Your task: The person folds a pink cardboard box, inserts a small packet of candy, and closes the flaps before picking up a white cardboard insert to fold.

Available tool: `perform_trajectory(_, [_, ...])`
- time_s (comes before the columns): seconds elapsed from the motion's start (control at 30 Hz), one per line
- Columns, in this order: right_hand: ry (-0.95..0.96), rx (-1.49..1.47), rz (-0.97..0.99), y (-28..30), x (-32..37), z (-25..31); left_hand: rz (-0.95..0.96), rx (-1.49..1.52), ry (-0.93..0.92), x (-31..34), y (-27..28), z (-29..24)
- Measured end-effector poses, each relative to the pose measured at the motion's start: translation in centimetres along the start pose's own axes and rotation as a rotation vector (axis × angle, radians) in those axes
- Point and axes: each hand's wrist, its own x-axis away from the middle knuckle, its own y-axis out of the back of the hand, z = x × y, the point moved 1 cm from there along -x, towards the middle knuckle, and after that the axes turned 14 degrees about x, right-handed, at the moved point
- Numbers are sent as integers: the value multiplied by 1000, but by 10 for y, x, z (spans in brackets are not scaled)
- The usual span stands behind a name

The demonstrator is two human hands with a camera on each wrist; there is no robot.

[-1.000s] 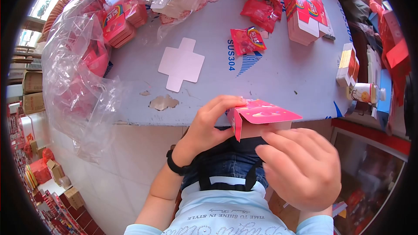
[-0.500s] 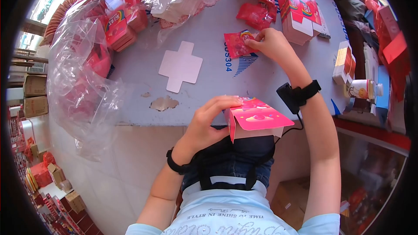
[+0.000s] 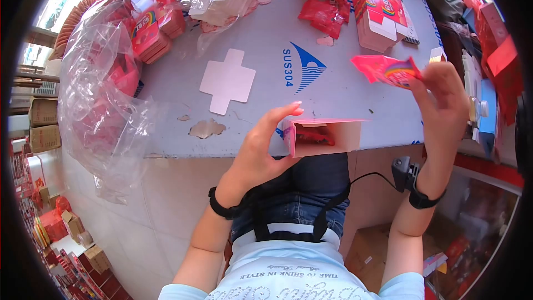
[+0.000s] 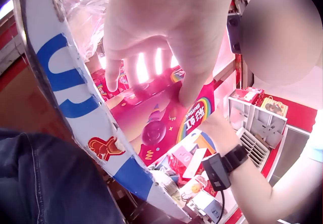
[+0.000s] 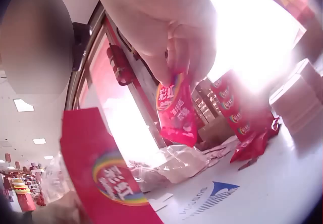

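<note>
My left hand (image 3: 254, 147) grips a pink-red Skittles box (image 3: 348, 135) by its closed end, at the table's front edge. The box lies on its side with its open mouth towards me, and a red candy packet (image 3: 317, 135) shows inside. To the right of the box, my right hand (image 3: 446, 97) is raised and pinches another Skittles candy packet (image 3: 387, 72) by one end. In the right wrist view that packet (image 5: 176, 115) hangs from the fingertips, with the box (image 5: 103, 168) below and to the left.
A white cross-shaped card (image 3: 229, 82) lies on the table (image 3: 266, 91). Several red packets (image 3: 325, 18) and a stack of flattened boxes (image 3: 377, 16) are at the back right. Clear plastic wrap (image 3: 89, 89) and more red cartons (image 3: 149, 36) occupy the left side.
My right hand went from the box to the table, took a candy packet there and lifted it rightward towards me. My left hand has turned the box so its mouth faces me.
</note>
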Motion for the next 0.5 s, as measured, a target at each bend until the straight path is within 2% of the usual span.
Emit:
perform_trajectory(0.03, [9,29,-85,10,7,0,2,-3,-2,-1,-1,-3])
perform_trajectory(0.1, [0,40,-148,26,19,-3,-168,37,-96,-3,-3,-13])
perform_trajectory(0.13, [-11,53,-206,33,25,-4,-168,33,-98,0,-1,-17])
perform_trajectory(0.2, [31,108,-258,48,38,-3,-264,-422,-600,13,4,-32])
perform_trajectory(0.23, [70,168,-307,54,44,0,-261,-504,-749,18,-6,-45])
perform_trajectory(0.3, [103,118,-300,59,51,10,15,-717,-630,28,-23,-76])
perform_trajectory(0.4, [155,72,-310,54,57,25,138,-957,-306,23,-56,-73])
perform_trajectory(0.43, [167,81,-321,52,58,29,137,-963,-305,23,-61,-70])
perform_trajectory(0.5, [126,62,-344,49,58,33,142,-1085,-134,19,-67,-66])
